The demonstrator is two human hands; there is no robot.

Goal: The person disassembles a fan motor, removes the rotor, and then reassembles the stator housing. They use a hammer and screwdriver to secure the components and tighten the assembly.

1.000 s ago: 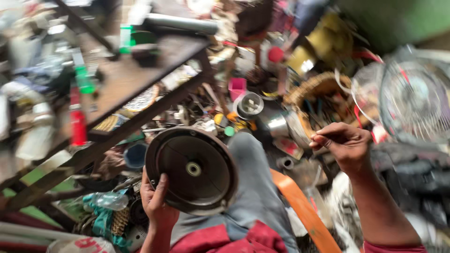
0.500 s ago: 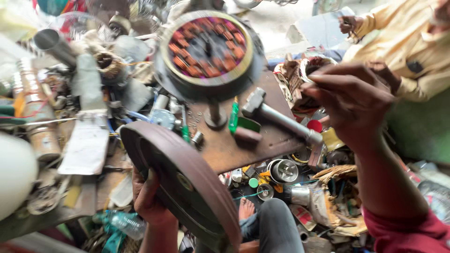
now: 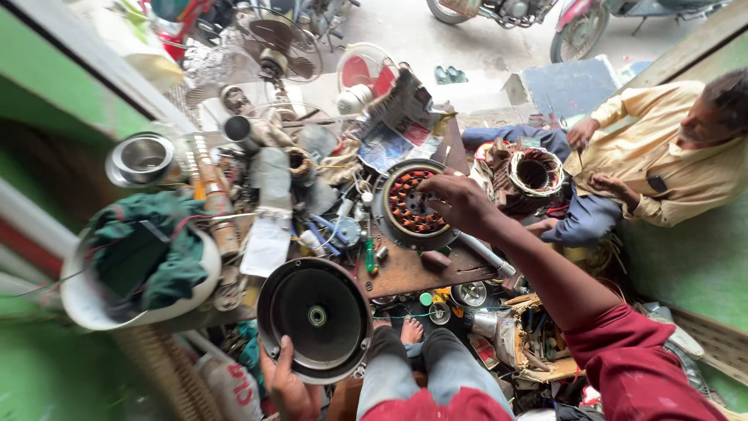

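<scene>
Fan motor on the bench, cover off and held aside.

The right hand (image 3: 460, 201) reaches over the motor stator (image 3: 413, 206) — a round plate ringed with copper windings — its fingers curled down onto the stator's near rim, though whether they pinch anything I cannot tell. Below and left of the stator, off the wooden bench (image 3: 409, 269), the left hand (image 3: 290, 383) cups the lower edge of the round dark motor cover (image 3: 318, 318). A green screwdriver (image 3: 370, 256) lies just left of the stator. Judged from here, the one-handed grip could let the cover slip, and fingers dragging on the windings could nick them.
</scene>
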